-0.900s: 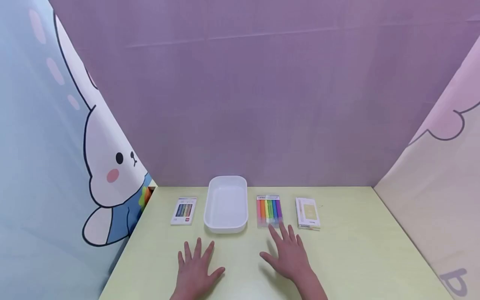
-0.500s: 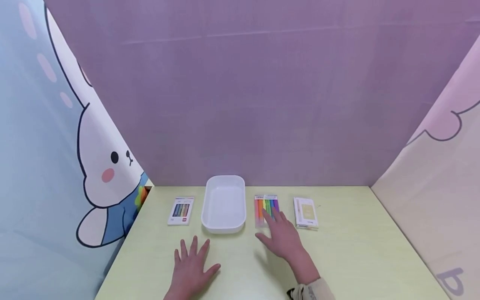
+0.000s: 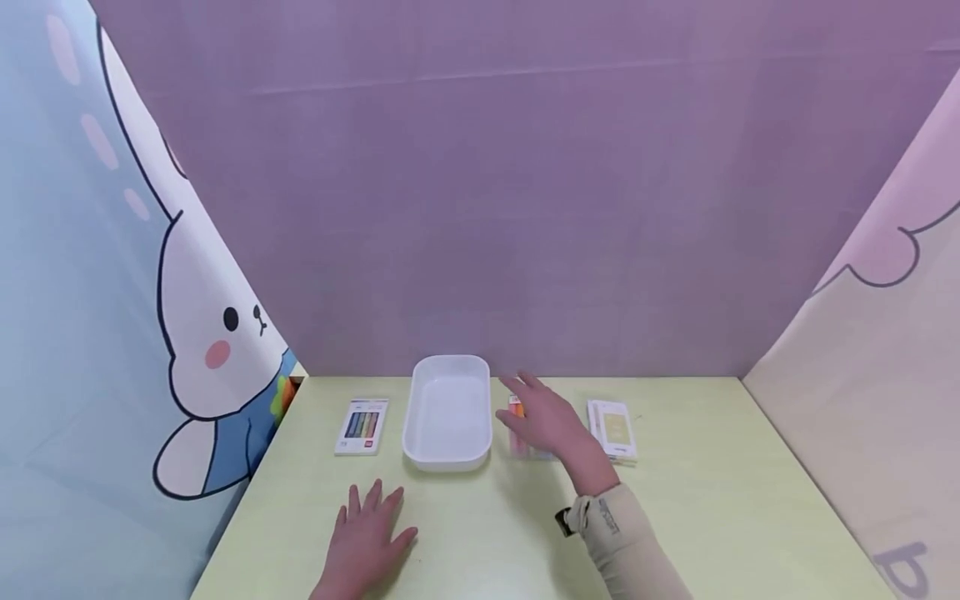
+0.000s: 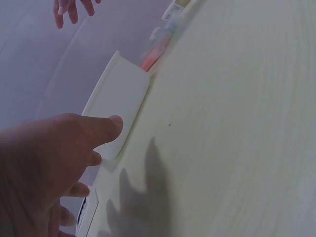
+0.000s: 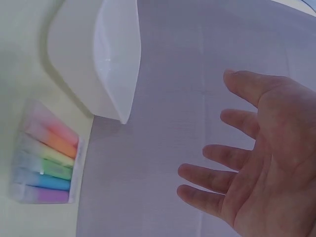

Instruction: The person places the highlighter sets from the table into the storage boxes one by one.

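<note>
My right hand (image 3: 546, 418) hovers above a clear pack of rainbow-coloured markers (image 5: 52, 165), covering most of it in the head view. Its fingers are spread, and nothing is held, as the right wrist view confirms. To the left of that pack stands a white plastic tray (image 3: 450, 463) with nothing visible inside. My left hand (image 3: 363, 540) is over the front of the table, fingers apart and holding nothing; its shadow falls beside it. Nearest to it are the tray and a flat white box (image 3: 362, 427) with a picture of coloured sticks.
A small white box with a yellow panel (image 3: 617, 428) lies to the right of the markers. Behind the pale table (image 3: 712, 500) hangs a purple cloth (image 3: 480, 208). A rabbit-printed curtain (image 3: 217, 350) borders the left side, and a pale printed curtain (image 3: 885, 400) the right.
My right hand has moved forward and slightly left, rising over the marker pack, with more sleeve showing. My left hand has drawn back slightly to the left. The boxes and tray stay put.
</note>
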A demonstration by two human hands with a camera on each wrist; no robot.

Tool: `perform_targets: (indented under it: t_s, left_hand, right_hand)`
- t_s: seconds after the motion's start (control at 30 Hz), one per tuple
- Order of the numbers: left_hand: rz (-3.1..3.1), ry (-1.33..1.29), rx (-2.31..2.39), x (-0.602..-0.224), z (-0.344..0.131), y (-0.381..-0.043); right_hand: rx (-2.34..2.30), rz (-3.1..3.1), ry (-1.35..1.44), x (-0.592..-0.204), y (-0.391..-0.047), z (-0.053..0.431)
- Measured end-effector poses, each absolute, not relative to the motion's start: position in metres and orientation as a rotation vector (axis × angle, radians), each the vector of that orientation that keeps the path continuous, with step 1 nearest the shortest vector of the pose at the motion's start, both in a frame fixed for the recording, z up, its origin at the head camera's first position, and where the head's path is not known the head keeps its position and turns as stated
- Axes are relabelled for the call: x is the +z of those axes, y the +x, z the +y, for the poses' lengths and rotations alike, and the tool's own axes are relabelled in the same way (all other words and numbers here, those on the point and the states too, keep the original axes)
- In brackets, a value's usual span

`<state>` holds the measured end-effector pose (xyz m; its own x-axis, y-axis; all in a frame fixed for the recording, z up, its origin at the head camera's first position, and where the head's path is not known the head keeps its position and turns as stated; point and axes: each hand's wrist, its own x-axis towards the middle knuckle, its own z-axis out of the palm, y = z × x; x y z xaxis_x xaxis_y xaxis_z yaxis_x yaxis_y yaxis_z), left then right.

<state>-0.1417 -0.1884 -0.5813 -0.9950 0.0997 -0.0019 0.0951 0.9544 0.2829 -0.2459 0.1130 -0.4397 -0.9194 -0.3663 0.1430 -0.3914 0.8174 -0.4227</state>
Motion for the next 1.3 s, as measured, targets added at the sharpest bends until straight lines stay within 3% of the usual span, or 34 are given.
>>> perform_targets:
  t_s: [0.53, 0.9, 1.3]
  left_hand:
    - [3.08, 0.044, 0.663, -0.582, -0.2, -0.147]
    - [3.214, 0.057, 0.811, -0.586, -0.199, -0.156]
    - [3.182, 0.016, 1.062, -0.556, -0.194, -0.174]
  right_hand:
    - [0.651, -3.002, 0.701, -0.415, -0.275, 0.085]
    - [0.868, -3.0, 0.624, -0.426, -0.287, 0.072]
    - [0.931, -2.956, 0.527, -0.454, -0.312, 0.064]
